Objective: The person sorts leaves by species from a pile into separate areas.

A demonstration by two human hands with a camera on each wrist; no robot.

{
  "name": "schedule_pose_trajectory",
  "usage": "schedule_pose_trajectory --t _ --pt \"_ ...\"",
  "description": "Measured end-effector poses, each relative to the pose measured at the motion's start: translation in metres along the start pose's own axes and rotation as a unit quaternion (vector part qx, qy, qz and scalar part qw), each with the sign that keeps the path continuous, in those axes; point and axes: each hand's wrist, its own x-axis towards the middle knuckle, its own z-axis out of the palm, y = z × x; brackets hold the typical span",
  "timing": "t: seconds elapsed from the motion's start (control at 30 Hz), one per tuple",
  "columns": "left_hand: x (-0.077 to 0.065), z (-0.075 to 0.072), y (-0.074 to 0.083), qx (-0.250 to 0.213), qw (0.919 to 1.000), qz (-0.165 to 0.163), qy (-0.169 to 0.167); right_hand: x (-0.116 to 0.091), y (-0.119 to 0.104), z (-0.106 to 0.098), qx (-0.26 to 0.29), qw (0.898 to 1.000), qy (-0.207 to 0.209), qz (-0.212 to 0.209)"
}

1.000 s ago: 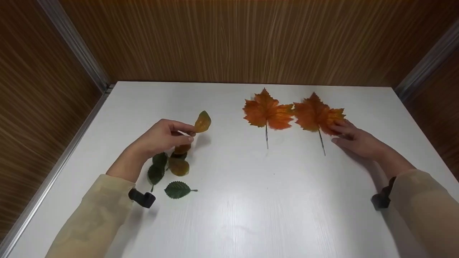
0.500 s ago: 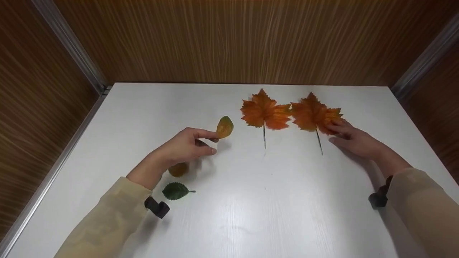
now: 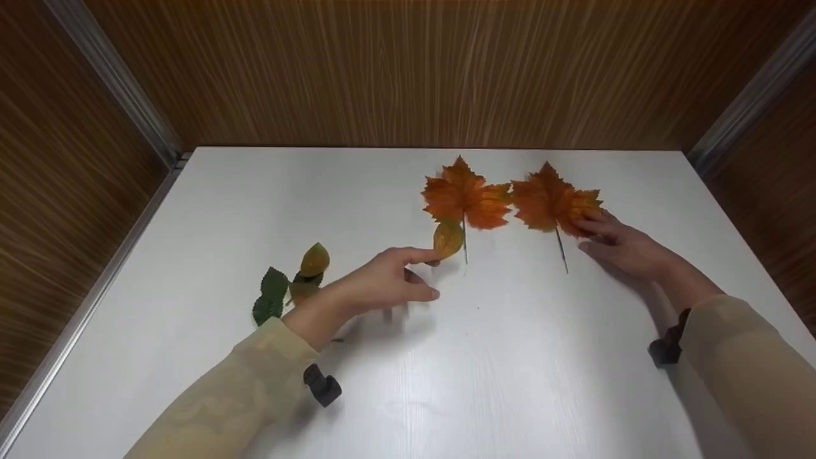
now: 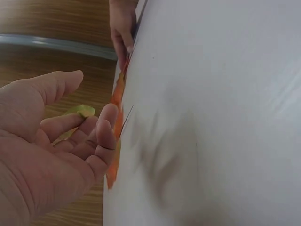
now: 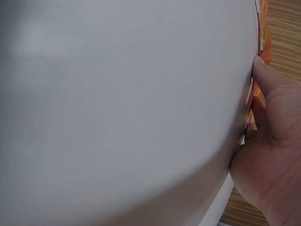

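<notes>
My left hand [image 3: 392, 280] is above the table, holding a small yellow-green leaf [image 3: 449, 238] at its fingertips, thumb spread away. In the left wrist view the leaf [image 4: 82, 112] shows behind the fingers, seemingly caught between them. It overlaps the lower edge of the left orange maple leaf [image 3: 464, 196], near its stem; whether they touch I cannot tell. My right hand [image 3: 631, 250] rests its fingers on the right edge of a second orange maple leaf [image 3: 547, 199]. In the right wrist view that hand [image 5: 277, 136] lies low against the tabletop.
Left of the left forearm, dark green leaves [image 3: 271, 290] lie on the white table [image 3: 510, 382]. Beside them is another yellow-green leaf [image 3: 315, 260]. The forearm partly covers this group. A wood-patterned wall [image 3: 408, 76] rises behind the table.
My left hand has carried the yellow-green leaf rightward from the small-leaf group to the left maple leaf. The right hand stays on the other maple leaf. The view has shifted slightly.
</notes>
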Motion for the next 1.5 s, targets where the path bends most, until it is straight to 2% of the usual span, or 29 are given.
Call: schedule_pose_trajectory --t 0.3,0.6,0.9,1.2,1.5 --pt "0.024 0.043 0.01 -0.042 0.9989 -0.022 0.002 0.001 0.0 -0.001 -0.001 1.0 -0.007 0.007" --pt "0.047 0.079 0.014 -0.074 0.9959 -0.044 0.026 0.0 -0.001 0.0 0.002 1.0 -0.007 0.005" --pt "0.058 0.1 0.017 -0.102 0.9928 -0.055 0.028 -0.001 -0.003 0.001 -0.006 1.0 -0.005 0.009" --pt "0.062 0.119 0.024 -0.121 0.9901 -0.065 0.029 0.0 0.002 0.0 -0.011 1.0 -0.002 0.012" --pt "0.064 0.127 0.028 -0.137 0.9866 -0.081 0.037 -0.001 -0.001 0.0 -0.01 1.0 -0.003 0.012"
